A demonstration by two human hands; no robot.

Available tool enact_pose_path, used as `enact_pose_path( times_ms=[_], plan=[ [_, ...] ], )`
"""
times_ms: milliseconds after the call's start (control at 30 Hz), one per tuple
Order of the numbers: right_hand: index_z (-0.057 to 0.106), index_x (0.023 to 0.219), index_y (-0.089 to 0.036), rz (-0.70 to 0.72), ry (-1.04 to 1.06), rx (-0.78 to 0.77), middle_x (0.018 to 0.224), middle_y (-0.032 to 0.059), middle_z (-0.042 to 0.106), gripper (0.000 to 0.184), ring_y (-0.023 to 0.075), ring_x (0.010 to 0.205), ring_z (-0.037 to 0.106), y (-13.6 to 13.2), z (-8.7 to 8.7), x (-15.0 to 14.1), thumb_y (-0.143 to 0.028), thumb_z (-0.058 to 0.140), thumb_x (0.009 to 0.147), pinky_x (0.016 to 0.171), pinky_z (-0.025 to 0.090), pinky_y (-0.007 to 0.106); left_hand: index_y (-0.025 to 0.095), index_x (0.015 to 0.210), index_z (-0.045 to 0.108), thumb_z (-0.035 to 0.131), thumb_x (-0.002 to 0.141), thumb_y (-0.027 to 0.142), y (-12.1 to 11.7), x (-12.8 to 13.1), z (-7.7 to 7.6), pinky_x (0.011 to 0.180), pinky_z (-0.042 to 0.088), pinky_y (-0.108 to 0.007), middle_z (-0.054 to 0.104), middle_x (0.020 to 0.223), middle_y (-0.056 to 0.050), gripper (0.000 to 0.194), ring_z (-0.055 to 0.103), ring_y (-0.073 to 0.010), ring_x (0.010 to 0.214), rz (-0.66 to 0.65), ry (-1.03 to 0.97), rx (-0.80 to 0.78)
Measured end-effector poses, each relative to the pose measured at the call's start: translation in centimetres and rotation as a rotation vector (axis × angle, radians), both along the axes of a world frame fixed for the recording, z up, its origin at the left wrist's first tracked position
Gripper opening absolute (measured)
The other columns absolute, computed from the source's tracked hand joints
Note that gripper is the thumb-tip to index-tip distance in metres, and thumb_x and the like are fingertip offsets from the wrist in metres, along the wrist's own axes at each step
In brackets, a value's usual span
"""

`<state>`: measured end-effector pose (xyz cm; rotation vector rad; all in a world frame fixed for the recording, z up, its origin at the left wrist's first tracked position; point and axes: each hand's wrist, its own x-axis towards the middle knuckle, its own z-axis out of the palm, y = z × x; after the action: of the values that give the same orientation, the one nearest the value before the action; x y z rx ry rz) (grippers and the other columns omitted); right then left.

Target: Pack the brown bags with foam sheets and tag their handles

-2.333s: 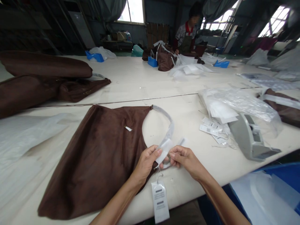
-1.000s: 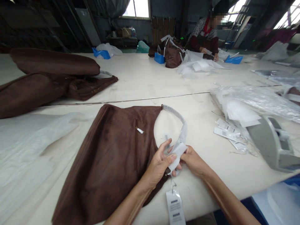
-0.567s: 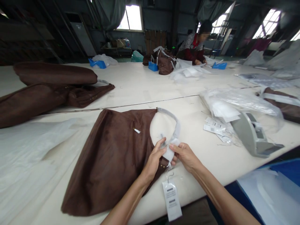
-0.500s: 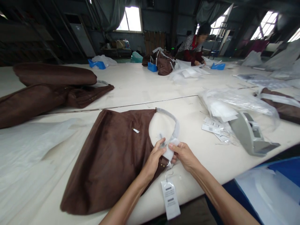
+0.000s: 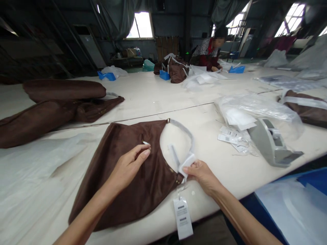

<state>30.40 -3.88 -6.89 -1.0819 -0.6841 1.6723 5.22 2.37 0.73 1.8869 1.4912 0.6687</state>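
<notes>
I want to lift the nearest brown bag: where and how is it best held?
Probably the strap at its outer curve, from the right: it loops out from the bag, leaving a gap inside. The right hand pinches wrapping at its near end.

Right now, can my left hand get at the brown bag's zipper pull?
Likely yes: your left hand is at the zipper pull, touching or nearly so, with nothing visible in the way.

The broad off-white surface (image 5: 204, 143) carries a brown shoulder bag (image 5: 143, 194), lying flat near the front edge. To its left are a translucent plastic sheet (image 5: 33, 173) and, behind that, piled brown bags (image 5: 66, 90). To its right lie printed tags (image 5: 228, 136), a grey tape dispenser (image 5: 264, 143) and clear plastic wrapping (image 5: 273, 110); white sheets (image 5: 204, 79) spread farther back.
</notes>
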Motion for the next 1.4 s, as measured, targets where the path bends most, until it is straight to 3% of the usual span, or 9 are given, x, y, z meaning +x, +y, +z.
enact_pose_path(
  times_ms=[133, 267, 400, 500, 600, 800, 1100, 1233, 1400],
  plan=[
    [0.063, 0.096, -0.015, 0.07, -0.08, 0.012, 0.08, 0.0026, 0.07, 0.046, 0.0184, 0.074, 0.066, -0.7, -0.9, 0.7, -0.039, 0.085, 0.064, 0.07, 0.054, 0.03, 0.02, 0.111, 0.069, 0.047, 0.083, 0.057, 2.1, 0.1, -0.9, 0.101, 0.047, -0.041, 0.071, 0.117, -0.007, 0.051, 0.064, -0.0294, 0.112, -0.079, 0.111, -0.012],
    [0.061, 0.119, -0.016, -0.13, -0.606, 0.091, 0.092, 0.0079, 0.071, 0.05, 0.023, 0.081, 0.068, -1.8, -2.1, 4.0, -0.046, 0.069, 0.08, 0.073, 0.057, 0.036, 0.02, 0.112, 0.068, 0.042, 0.085, 0.053, 6.1, -0.1, 0.3, 0.096, 0.05, -0.038, 0.072, 0.115, -0.007, 0.05, 0.066, -0.0282, 0.108, -0.074, 0.291, 0.092],
    [0.063, 0.122, -0.023, -0.319, -1.17, 0.687, 0.116, 0.0096, 0.07, 0.031, 0.0246, 0.108, 0.065, -3.0, -2.2, 3.8, -0.03, 0.055, 0.094, 0.094, 0.054, 0.037, 0.017, 0.117, 0.065, 0.037, 0.089, 0.042, 11.0, 1.1, 0.7, 0.099, 0.049, -0.037, 0.07, 0.119, -0.01, 0.047, 0.065, -0.0273, 0.111, -0.068, 0.463, 0.136],
    [0.059, 0.13, -0.023, -0.205, -1.404, 1.195, 0.124, 0.0099, 0.069, 0.039, 0.0268, 0.116, 0.062, -2.6, -2.4, 1.2, -0.024, 0.059, 0.091, 0.095, 0.054, 0.037, 0.014, 0.123, 0.062, 0.038, 0.09, 0.036, 14.1, 3.3, -0.5, 0.106, 0.042, -0.039, 0.064, 0.13, -0.014, 0.046, 0.057, -0.0283, 0.123, -0.109, 0.524, 0.151],
    [0.056, 0.134, -0.021, -0.096, -1.565, 1.376, 0.119, 0.0093, 0.071, 0.046, 0.0279, 0.113, 0.064, -1.3, -4.4, -1.0, -0.026, 0.061, 0.088, 0.092, 0.054, 0.038, 0.013, 0.133, 0.053, 0.043, 0.09, 0.04, 16.5, 5.2, -2.0, 0.114, 0.032, -0.049, 0.052, 0.143, -0.019, 0.052, 0.044, -0.0332, 0.137, -0.132, 0.598, 0.143],
    [0.063, 0.091, -0.029, -0.159, -1.624, 1.097, 0.073, -0.0014, 0.063, 0.019, 0.0209, 0.073, 0.061, -0.2, -8.4, -1.4, -0.013, 0.062, 0.08, 0.103, 0.041, 0.047, 0.011, 0.115, 0.062, 0.061, 0.078, 0.033, 19.5, 5.9, -1.8, 0.102, 0.042, -0.054, 0.063, 0.125, -0.021, 0.043, 0.058, -0.0346, 0.119, -0.165, 0.661, 0.04],
    [0.06, 0.079, -0.021, -0.166, -1.686, 0.632, 0.086, 0.0057, 0.057, 0.023, 0.0251, 0.088, 0.049, 2.2, -0.6, 4.8, -0.004, 0.053, 0.066, 0.093, 0.038, 0.045, 0.021, 0.088, 0.054, 0.051, 0.057, 0.036, 15.9, 2.4, 5.9, 0.075, 0.054, -0.035, 0.069, 0.091, -0.007, 0.035, 0.066, -0.0302, 0.091, -0.379, 0.339, -0.111],
    [0.064, 0.08, -0.019, -0.135, -1.726, 0.48, 0.089, 0.009, 0.059, 0.022, 0.0258, 0.09, 0.05, 4.1, -1.0, 6.6, -0.001, 0.051, 0.073, 0.083, 0.042, 0.039, 0.025, 0.108, 0.056, 0.058, 0.062, 0.035, 10.7, 1.2, 3.5, 0.064, 0.051, -0.03, 0.072, 0.087, -0.002, 0.048, 0.066, -0.0264, 0.077, -0.312, -0.06, -0.476],
    [0.067, 0.106, -0.022, -0.032, -1.66, 0.572, 0.118, 0.0099, 0.061, 0.048, 0.0265, 0.117, 0.05, 3.4, -1.2, 7.1, 0.002, 0.048, 0.069, 0.102, 0.039, 0.046, 0.025, 0.088, 0.069, 0.065, 0.063, 0.052, 5.7, 1.6, -1.5, 0.078, 0.049, -0.025, 0.071, 0.083, 0.003, 0.037, 0.064, -0.0259, 0.087, -0.235, -0.051, -0.334]
  ],
)
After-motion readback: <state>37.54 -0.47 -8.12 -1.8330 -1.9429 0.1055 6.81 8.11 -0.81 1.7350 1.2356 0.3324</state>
